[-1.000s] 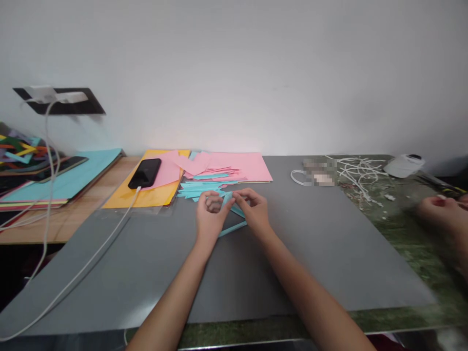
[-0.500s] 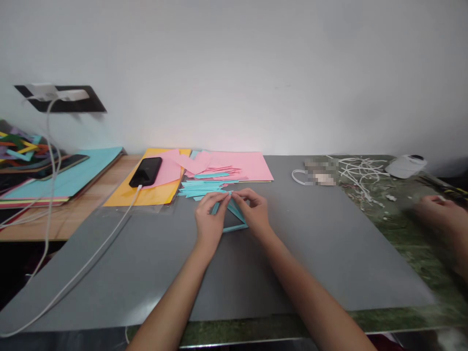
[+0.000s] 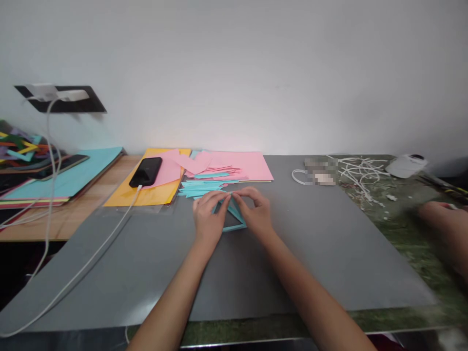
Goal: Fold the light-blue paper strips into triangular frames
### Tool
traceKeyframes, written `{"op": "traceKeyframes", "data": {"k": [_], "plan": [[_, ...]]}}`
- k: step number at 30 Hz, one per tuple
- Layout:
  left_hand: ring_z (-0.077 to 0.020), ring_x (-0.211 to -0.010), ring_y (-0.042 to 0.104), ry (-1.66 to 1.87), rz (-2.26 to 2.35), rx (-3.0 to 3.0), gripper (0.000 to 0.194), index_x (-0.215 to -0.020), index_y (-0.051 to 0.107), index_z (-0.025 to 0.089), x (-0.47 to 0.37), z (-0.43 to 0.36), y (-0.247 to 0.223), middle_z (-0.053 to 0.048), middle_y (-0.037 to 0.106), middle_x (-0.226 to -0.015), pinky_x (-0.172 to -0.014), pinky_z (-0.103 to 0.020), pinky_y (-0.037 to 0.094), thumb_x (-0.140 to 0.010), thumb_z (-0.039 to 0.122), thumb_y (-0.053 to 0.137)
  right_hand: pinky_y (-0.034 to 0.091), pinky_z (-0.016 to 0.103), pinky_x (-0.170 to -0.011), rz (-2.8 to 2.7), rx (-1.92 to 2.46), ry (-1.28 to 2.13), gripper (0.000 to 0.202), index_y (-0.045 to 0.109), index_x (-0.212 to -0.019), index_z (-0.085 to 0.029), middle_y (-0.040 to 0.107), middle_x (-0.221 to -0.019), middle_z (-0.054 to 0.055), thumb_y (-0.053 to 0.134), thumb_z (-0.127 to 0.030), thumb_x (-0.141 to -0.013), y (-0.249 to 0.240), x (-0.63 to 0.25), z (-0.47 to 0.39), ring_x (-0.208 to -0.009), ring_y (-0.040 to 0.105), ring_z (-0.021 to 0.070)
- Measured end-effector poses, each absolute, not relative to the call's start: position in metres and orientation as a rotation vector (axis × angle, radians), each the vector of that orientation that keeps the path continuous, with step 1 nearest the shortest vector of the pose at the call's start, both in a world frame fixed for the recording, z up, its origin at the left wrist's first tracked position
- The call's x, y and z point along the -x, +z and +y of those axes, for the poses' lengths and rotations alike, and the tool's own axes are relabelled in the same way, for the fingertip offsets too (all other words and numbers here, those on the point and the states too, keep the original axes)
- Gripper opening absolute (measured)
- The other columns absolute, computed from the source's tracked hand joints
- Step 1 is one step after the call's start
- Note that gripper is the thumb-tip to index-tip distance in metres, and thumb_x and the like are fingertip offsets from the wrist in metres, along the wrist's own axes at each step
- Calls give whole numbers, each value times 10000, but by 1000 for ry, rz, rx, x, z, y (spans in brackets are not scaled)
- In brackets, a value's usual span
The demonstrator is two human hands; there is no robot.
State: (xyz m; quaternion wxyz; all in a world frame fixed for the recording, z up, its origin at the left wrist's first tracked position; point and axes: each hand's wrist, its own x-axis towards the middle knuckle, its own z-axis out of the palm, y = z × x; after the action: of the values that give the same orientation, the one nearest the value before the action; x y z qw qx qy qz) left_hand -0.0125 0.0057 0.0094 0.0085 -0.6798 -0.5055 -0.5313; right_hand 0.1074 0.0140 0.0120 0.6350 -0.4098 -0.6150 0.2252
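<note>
A triangle of folded blue paper strips (image 3: 235,227) lies over the grey sheet (image 3: 153,273), its top corner between my hands. My left hand (image 3: 209,214) pinches that corner with thumb and forefinger. From the other side my right hand (image 3: 254,208) pinches the same corner, the fingertips of both hands almost touching. My left fingers cover much of the triangle's left side. Just beyond my hands lies a pile of blue paper strips (image 3: 201,187), with pink paper strips (image 3: 223,172) behind it.
A black phone (image 3: 146,171) with a white cable rests on yellow and pink paper at left. Pink sheets (image 3: 248,163) lie by the wall. White cords (image 3: 361,173) and a white cap-like object (image 3: 406,165) are at right, near another person's hand (image 3: 442,217).
My hands stay pinched at the triangle's top corner, with only slight finger shifts. The other person's hand at right has moved slightly toward the near side.
</note>
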Motion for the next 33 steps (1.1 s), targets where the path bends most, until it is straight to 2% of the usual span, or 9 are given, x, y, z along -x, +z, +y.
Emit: {"op": "traceKeyframes", "data": {"k": [4, 14, 23, 28, 33], "plan": [[-159, -827, 616, -1633, -1544, 2136, 117, -828, 670, 225, 12, 4, 12, -17, 687, -845, -773, -320, 383, -743, 298, 636, 466, 295, -706, -1341, 990, 478, 90, 645, -742, -211, 630, -726, 11, 574, -248, -783, 11, -107, 14, -716, 584, 142], [-152, -808, 614, -1647, -1535, 2140, 76, -774, 654, 218, 14, 3, 15, -11, 689, -814, -765, -312, 384, -785, 248, 586, 463, 299, -697, -1394, 958, 457, 79, 625, -728, -213, 614, -711, 6, 576, -237, -785, 17, -108, 9, -698, 577, 143], [-152, -867, 605, -1612, -1516, 2299, 80, -817, 641, 224, 19, 3, 20, -12, 684, -872, -800, -313, 384, -799, 249, 567, 454, 323, -805, -1605, 815, 496, 131, 654, -884, -260, 598, -890, 30, 573, -207, -796, 22, -119, 17, -873, 570, 153], [-165, -881, 606, -1562, -1548, 2316, 104, -853, 640, 232, 24, 7, 21, -18, 686, -895, -811, -330, 390, -785, 288, 585, 451, 292, -687, -1529, 874, 553, 104, 656, -848, -242, 605, -836, 31, 564, -259, -802, 16, -129, 26, -763, 557, 142], [-177, -871, 605, -1585, -1600, 2200, 105, -834, 651, 229, 35, 14, 21, -21, 687, -882, -807, -343, 408, -759, 291, 615, 451, 278, -652, -1210, 891, 653, 126, 633, -834, -218, 603, -834, 30, 568, -314, -783, 10, -136, 36, -736, 559, 137]]}}
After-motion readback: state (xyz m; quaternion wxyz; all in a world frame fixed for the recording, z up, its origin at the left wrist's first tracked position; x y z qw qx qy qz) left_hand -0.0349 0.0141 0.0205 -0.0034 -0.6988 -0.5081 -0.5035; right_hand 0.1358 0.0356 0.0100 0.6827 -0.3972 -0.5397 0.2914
